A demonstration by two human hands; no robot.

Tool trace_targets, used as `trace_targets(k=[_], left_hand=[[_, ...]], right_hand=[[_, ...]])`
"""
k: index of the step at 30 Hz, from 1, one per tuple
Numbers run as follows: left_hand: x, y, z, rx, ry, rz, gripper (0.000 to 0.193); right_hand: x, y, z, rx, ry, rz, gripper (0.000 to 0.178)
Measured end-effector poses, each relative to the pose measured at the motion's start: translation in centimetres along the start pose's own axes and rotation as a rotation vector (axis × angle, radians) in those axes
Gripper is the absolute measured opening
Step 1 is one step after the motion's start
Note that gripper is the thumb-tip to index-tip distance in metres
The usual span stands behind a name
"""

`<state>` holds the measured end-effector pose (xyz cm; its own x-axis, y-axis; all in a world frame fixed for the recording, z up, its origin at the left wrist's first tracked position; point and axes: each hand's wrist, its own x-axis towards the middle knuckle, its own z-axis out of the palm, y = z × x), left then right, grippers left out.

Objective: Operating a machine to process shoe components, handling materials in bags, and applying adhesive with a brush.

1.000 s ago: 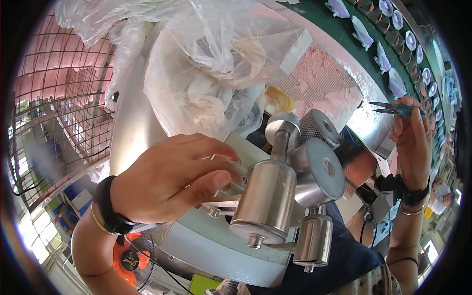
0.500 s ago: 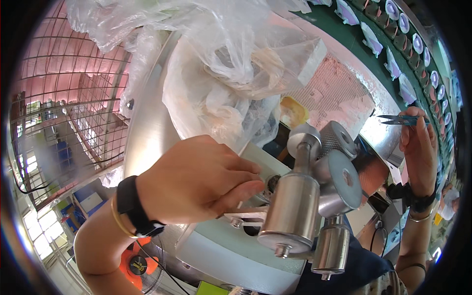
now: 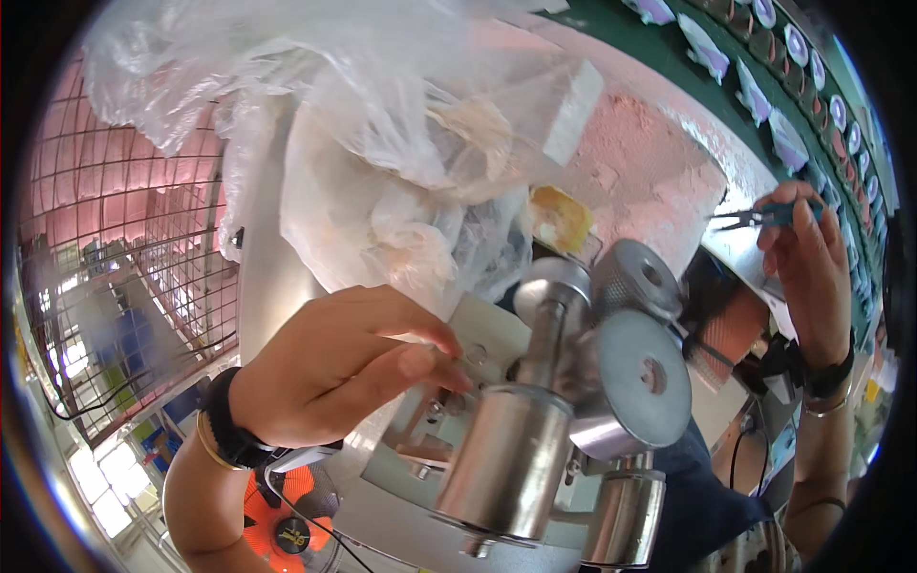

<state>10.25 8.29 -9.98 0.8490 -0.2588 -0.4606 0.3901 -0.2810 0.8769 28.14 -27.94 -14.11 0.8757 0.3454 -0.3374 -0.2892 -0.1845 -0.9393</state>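
Left hand [image 3: 334, 372] is pinching a small screw [image 3: 470, 355] on the machine [image 3: 497, 458], steel cylinder [image 3: 506, 458] just right of that grip; farther off, right hand [image 3: 812, 277] is gripping tweezers [image 3: 759, 218], plastic bag [image 3: 382, 162] beyond.

Just right of the left hand's fingers [image 3: 420, 358] the steel cylinder [image 3: 506, 458] and knurled knobs [image 3: 635, 277] block the way. Above them crumpled plastic sheeting [image 3: 382, 172] hangs close. The right hand's fingers [image 3: 798, 224], holding tweezers [image 3: 750, 220], have open room to their left over the pink surface [image 3: 640, 162].
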Motion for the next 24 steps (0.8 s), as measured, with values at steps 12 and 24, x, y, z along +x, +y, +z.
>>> trace_targets(k=[12,24], left_hand=[[-1.3,1.1,-0.4,0.476,-0.080,0.131,0.038],[-2.0,0.5,-0.1,0.186,-0.062,-0.017,0.046]], right_hand=[[-1.1,0.7,-1.5,0.028,-0.023,-0.003,0.034],[-0.8,1.6,-1.9,0.031,-0.033,0.018,0.035]])
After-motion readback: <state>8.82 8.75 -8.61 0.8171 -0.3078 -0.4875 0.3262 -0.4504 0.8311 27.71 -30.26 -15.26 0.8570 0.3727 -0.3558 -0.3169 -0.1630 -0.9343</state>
